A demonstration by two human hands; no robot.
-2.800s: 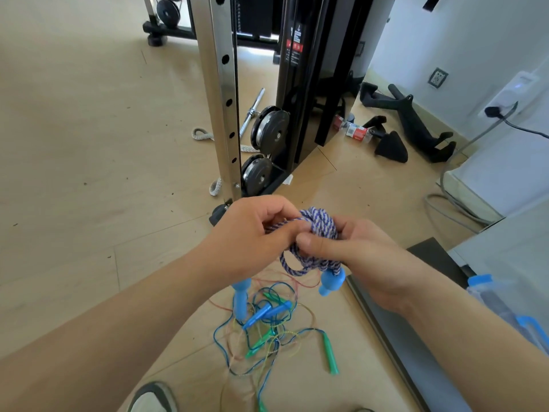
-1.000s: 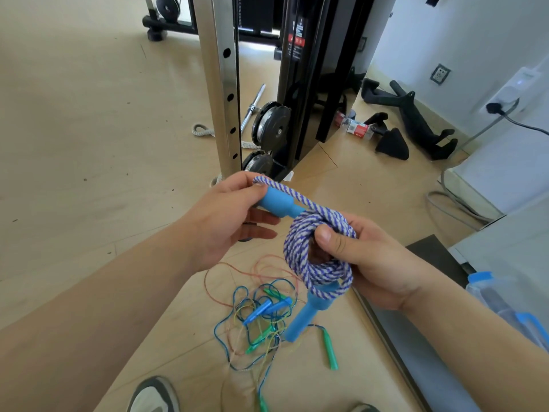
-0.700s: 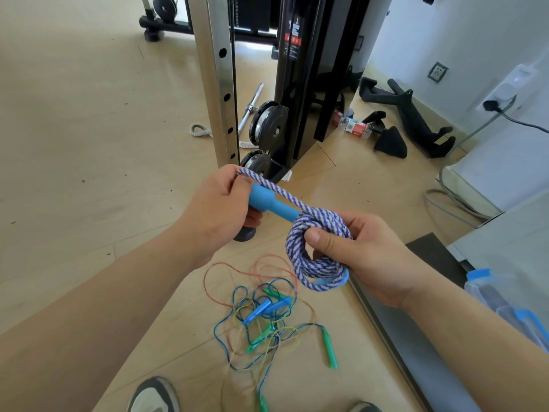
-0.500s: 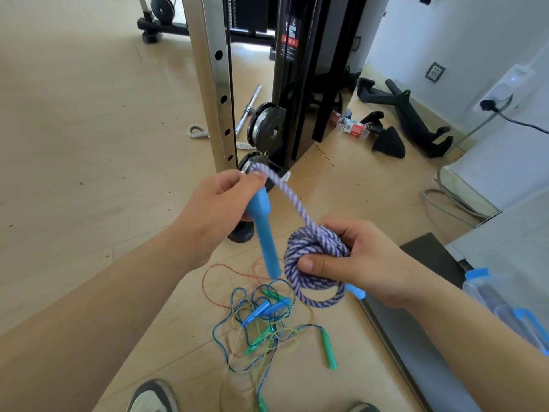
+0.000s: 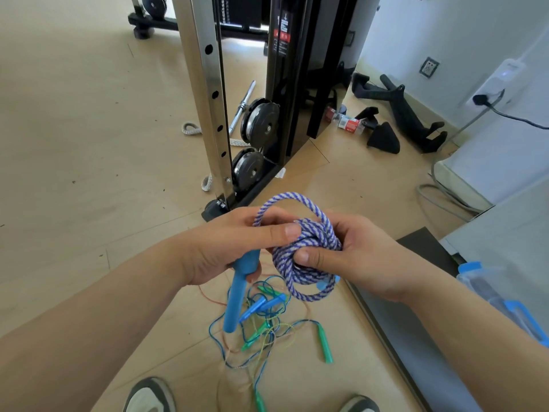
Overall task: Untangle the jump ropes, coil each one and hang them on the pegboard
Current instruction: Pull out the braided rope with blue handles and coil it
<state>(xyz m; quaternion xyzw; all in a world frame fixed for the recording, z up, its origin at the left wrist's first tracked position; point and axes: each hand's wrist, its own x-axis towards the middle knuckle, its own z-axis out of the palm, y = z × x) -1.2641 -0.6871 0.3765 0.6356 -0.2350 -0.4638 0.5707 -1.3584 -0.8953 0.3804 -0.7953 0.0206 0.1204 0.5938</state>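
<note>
A purple-and-white braided jump rope (image 5: 309,248) is bundled into a coil between my hands at waist height. My right hand (image 5: 356,257) grips the coil, thumb across its front. My left hand (image 5: 234,245) holds the rope's blue foam handle (image 5: 240,292), which hangs downward, and its thumb presses the last loop against the coil. One loose loop arches above both hands. The second blue handle (image 5: 326,283) peeks out under the coil. On the floor below lies a tangle of thin jump ropes (image 5: 267,322) in blue, green, yellow and orange with small green and blue handles.
A steel rack upright (image 5: 208,93) and black weight machine with plates (image 5: 261,123) stand just ahead. Black gym attachments (image 5: 398,114) and a cable lie by the white wall. A dark mat edge (image 5: 416,322) runs at right; my shoes (image 5: 148,396) are at the bottom.
My left hand swung the blue handle down and brought it back to the coil, laying another loop of rope over the bundle in my right hand.
</note>
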